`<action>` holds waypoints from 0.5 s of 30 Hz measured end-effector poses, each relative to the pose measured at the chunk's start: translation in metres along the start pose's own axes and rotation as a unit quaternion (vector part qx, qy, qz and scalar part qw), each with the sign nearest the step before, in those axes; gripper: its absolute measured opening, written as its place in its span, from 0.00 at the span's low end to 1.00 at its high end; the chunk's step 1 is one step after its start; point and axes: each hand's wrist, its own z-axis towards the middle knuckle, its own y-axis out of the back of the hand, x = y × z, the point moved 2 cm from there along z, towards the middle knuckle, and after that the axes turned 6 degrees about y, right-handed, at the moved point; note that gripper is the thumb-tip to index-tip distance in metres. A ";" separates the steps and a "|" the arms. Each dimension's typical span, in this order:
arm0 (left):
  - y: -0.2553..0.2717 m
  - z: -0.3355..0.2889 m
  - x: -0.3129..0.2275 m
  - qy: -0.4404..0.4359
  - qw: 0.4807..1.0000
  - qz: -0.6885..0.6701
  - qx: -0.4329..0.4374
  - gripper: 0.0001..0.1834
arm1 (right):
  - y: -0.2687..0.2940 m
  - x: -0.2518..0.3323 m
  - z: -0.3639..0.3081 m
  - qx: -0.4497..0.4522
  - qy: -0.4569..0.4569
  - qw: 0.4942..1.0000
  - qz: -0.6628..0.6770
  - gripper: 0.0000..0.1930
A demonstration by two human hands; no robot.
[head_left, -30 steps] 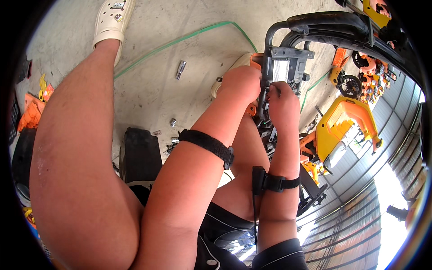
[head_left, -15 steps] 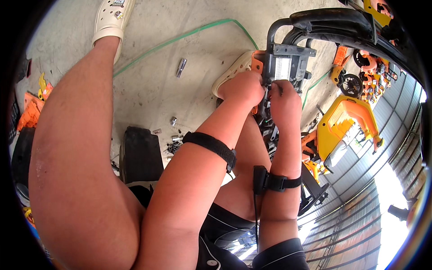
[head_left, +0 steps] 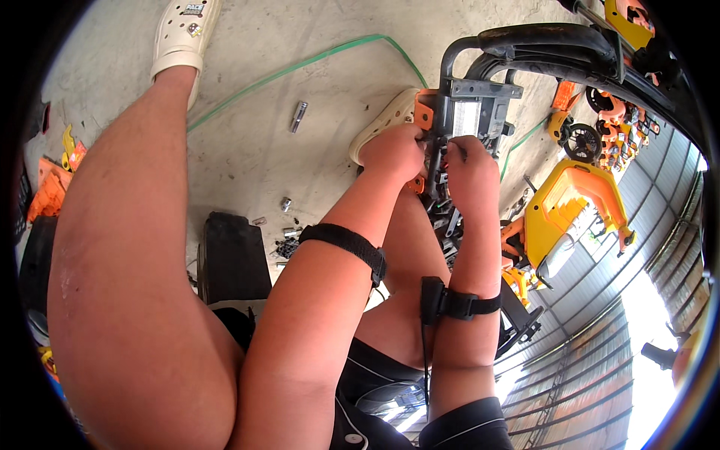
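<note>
Both my hands are at the lower end of a black tubular vehicle frame. My left hand is closed at the left side of the frame, beside an orange bracket. Its fingertips are hidden, and so is whatever they grip. Close by on the right, my right hand has its thumb and fingers pinched together over dark parts below a white label. What it pinches is too small to make out. Black straps circle both forearms.
On the concrete floor lie a metal socket, a smaller socket and a heap of small hardware. A green hose curves behind the frame. A black padded block stands left; a yellow body panel is at right.
My left hand has shifted slightly left and toward me, a little farther from the right hand. The right hand stays pinched at nearly the same spot. The view has moved slightly.
</note>
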 end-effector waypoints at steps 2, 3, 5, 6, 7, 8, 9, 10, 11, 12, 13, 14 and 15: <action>0.005 0.002 -0.002 -0.034 0.999 0.022 -0.013 0.11 | 0.000 0.000 0.000 0.001 0.000 1.000 0.003 0.12; 0.008 0.002 -0.004 -0.062 0.997 0.033 -0.032 0.11 | 0.000 -0.001 0.000 0.000 -0.001 1.000 0.005 0.12; 0.014 0.000 -0.008 -0.105 0.991 0.068 -0.056 0.10 | -0.002 -0.005 0.000 -0.003 -0.002 1.000 0.008 0.12; 0.019 -0.003 -0.013 -0.120 0.987 0.092 -0.060 0.10 | -0.003 -0.006 -0.001 -0.003 -0.005 1.000 0.014 0.12; 0.021 -0.005 -0.017 -0.134 0.982 0.116 -0.063 0.09 | -0.004 -0.007 -0.001 -0.003 -0.009 1.000 0.019 0.12; 0.022 -0.005 -0.018 -0.152 0.975 0.143 -0.070 0.09 | -0.004 -0.008 -0.002 -0.003 -0.013 1.000 0.024 0.12; 0.023 -0.003 -0.018 -0.170 0.968 0.170 -0.078 0.09 | -0.005 -0.009 -0.002 -0.005 -0.011 1.000 0.024 0.12; 0.023 -0.002 -0.019 -0.187 0.959 0.197 -0.086 0.09 | -0.006 -0.009 -0.002 -0.006 -0.009 1.000 0.024 0.12; 0.023 0.000 -0.020 -0.184 0.955 0.217 -0.081 0.08 | -0.006 -0.009 -0.002 -0.007 -0.007 1.000 0.024 0.12; 0.023 0.001 -0.023 -0.181 0.952 0.237 -0.074 0.07 | -0.006 -0.009 -0.002 -0.008 -0.004 1.000 0.027 0.12; 0.023 0.001 -0.025 -0.178 0.947 0.257 -0.068 0.07 | -0.006 -0.008 -0.002 -0.008 0.000 0.999 0.031 0.12; 0.023 -0.001 -0.027 -0.175 0.945 0.268 -0.073 0.07 | -0.006 -0.008 -0.003 -0.009 0.003 0.999 0.034 0.12; 0.022 -0.002 -0.029 -0.173 0.941 0.279 -0.078 0.07 | -0.006 -0.008 -0.003 -0.009 0.002 0.999 0.033 0.12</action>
